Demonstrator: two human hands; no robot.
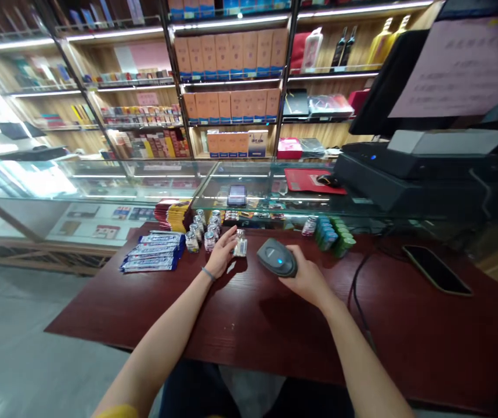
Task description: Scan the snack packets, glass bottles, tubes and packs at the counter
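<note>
My left hand (221,255), with a thin band at the wrist, has its fingers around the left side of a small clear bottle (241,244) with pale contents. A barcode scanner (275,258) with a lit blue spot is in my right hand (307,277). Its head points left, toward the bottle, with a gap between them. Left of my left hand stand several similar small bottles (209,239) in rows. Farther left lie blue-and-white long packets (153,252) in a pile.
Red and yellow packets (173,215) stand behind the pile. Blue cans (326,233) and green cans (343,237) are at the back right. A phone (437,270) and a black cable (354,290) lie on the dark red table (231,325). A glass counter (257,174) borders its far edge.
</note>
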